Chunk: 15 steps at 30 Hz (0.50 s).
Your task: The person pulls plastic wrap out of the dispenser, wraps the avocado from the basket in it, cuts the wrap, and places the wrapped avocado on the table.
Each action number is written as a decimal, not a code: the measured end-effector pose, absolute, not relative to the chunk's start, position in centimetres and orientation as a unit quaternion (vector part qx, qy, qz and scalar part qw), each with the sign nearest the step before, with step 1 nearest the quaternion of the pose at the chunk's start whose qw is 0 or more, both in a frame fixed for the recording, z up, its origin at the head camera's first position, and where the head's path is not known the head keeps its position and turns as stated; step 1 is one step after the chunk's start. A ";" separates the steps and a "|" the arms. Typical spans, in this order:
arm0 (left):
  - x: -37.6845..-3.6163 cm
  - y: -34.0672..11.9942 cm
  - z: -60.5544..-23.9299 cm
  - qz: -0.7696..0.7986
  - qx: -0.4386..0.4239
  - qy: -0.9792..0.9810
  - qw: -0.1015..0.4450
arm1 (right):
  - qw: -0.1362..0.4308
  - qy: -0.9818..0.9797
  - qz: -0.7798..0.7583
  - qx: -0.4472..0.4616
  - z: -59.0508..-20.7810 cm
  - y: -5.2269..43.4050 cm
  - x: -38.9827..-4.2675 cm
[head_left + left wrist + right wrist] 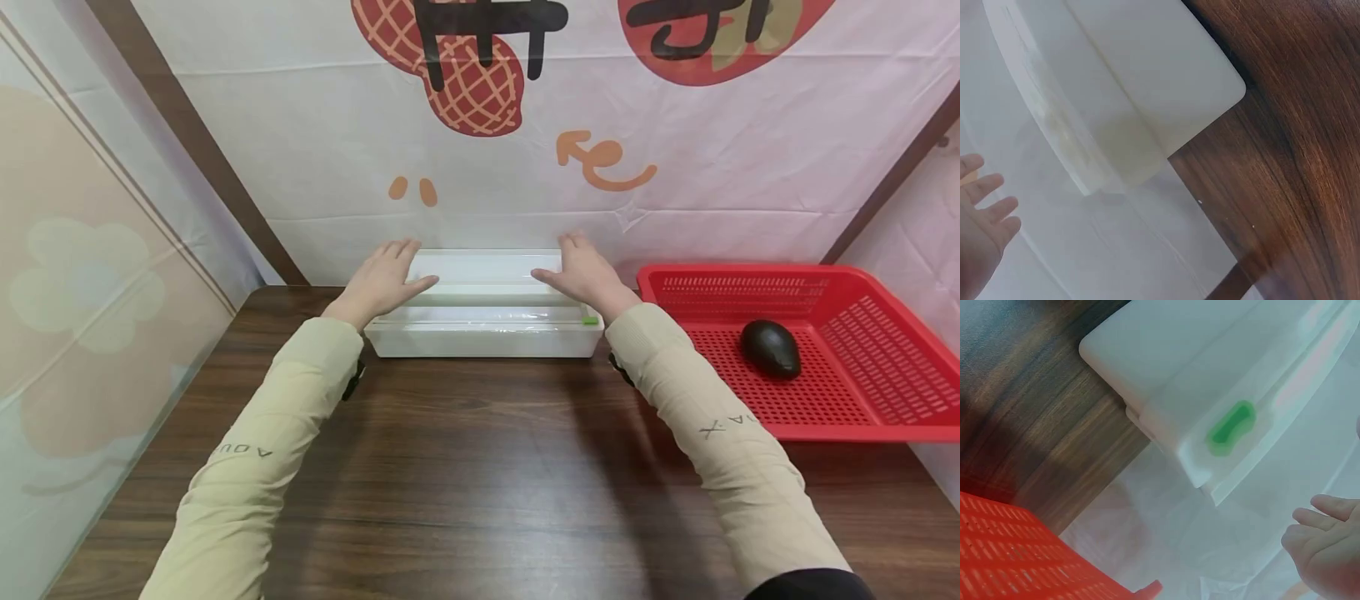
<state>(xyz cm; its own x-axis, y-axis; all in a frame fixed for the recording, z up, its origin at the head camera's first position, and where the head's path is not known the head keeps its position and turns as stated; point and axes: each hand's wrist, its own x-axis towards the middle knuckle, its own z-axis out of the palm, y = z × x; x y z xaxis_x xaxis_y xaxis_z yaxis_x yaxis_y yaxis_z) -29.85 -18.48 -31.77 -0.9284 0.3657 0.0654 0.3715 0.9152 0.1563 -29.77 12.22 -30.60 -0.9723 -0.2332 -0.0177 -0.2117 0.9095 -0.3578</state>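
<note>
A long white cling film dispenser [483, 342] lies across the back of the table, its lid [480, 267] tipped up toward the back cloth. Glossy clear film stretches along the body's top, and a green slide cutter [590, 320] sits at the right end. My left hand [378, 279] is by the lid's left end, fingers extended and thumb pointing inward. At the opposite end is my right hand [588, 271], posed likewise. Both wrist views show the left hand [982, 225] and right hand [1329, 544] with loose, extended fingers, holding nothing.
To the right stands a red perforated basket [795, 432] with a dark avocado [771, 350] inside, close to my right forearm. A printed white cloth [315, 125] hangs right behind the dispenser. Dark wood tabletop [480, 475] stretches in front.
</note>
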 end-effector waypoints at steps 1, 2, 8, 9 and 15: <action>-29.8 -18.4 -31.7 -0.082 -0.191 -0.978 0.017 | 0.032 0.976 -0.180 -0.115 -30.5 12.1 -29.7; -29.7 -18.4 -31.6 -0.078 -0.193 -0.978 0.017 | 0.033 0.976 -0.181 -0.116 -30.5 12.1 -29.7; -29.2 -18.1 -31.2 -0.062 -0.203 -0.977 0.008 | 0.036 0.976 -0.170 -0.129 -30.0 11.5 -29.4; -29.1 -18.0 -31.1 -0.061 -0.204 -0.977 0.008 | 0.036 0.976 -0.168 -0.131 -29.9 11.5 -29.3; -28.6 -17.8 -30.5 -0.062 -0.217 -0.974 0.018 | 0.028 0.976 -0.152 -0.155 -29.5 11.2 -29.2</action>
<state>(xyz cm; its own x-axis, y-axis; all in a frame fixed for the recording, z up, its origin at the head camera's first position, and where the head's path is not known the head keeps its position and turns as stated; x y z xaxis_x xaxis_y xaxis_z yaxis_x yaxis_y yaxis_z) -28.58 -17.79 -30.52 -0.9055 0.4198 0.0617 0.4242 0.8985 0.1131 -29.25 11.22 -29.45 -0.9505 -0.3107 -0.0070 -0.2939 0.9060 -0.3046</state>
